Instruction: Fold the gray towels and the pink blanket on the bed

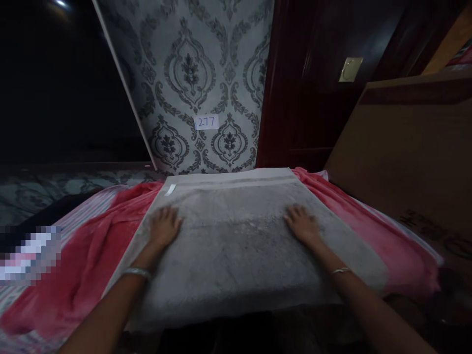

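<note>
A grey plush towel (232, 255) lies spread out flat in front of me, with a paler band along its far edge and a small white tag (170, 190) near its far left corner. My left hand (164, 227) rests palm down on the towel's left part, fingers spread. On the right part my right hand (302, 223) lies flat as well, its fingers apart. Neither hand holds anything. Underneath the towel, a red and pink blanket (99, 231) shows on both sides.
Patterned wallpaper (228, 88) with a paper label (206, 122) reading 277 stands behind. A dark screen (66, 88) is at the left. At the right are a dark red wooden panel (295, 98) and a large cardboard box (409, 147). Striped cloth (94, 206) lies under the blanket.
</note>
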`<action>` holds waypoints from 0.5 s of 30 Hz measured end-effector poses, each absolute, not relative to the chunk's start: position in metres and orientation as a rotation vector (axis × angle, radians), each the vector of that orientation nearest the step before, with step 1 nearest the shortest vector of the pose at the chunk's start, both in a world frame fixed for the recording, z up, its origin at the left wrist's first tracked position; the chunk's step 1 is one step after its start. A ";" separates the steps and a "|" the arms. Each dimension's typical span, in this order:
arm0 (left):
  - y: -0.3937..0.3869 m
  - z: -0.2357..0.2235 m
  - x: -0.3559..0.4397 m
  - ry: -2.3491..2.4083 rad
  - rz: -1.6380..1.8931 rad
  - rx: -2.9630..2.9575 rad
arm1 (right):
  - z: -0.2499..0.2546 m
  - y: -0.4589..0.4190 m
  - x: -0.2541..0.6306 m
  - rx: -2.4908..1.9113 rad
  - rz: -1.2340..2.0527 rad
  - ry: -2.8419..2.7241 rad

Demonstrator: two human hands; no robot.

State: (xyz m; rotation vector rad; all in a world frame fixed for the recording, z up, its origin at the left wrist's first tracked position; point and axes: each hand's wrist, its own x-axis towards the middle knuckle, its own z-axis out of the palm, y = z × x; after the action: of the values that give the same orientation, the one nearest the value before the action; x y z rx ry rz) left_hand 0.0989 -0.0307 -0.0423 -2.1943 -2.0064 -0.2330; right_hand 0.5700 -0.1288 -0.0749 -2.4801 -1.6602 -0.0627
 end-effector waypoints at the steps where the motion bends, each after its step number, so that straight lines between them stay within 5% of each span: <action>1: -0.026 -0.042 0.124 -1.928 -0.211 -2.324 | -0.071 -0.114 0.540 -2.360 -0.003 -1.810; 8: -0.002 -0.056 0.247 -1.473 -0.124 -2.845 | -0.067 -0.040 0.430 -1.835 0.122 -2.342; 15: 0.057 -0.054 0.143 -1.800 -0.079 -2.516 | -0.076 -0.017 0.554 -2.280 0.040 -2.063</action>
State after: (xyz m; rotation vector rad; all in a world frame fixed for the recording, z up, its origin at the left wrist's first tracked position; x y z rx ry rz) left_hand 0.1434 0.0569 -0.0541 -2.5156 -1.7995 -0.0787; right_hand 0.5545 -0.0173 -0.0761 -2.2798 -2.0628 0.0401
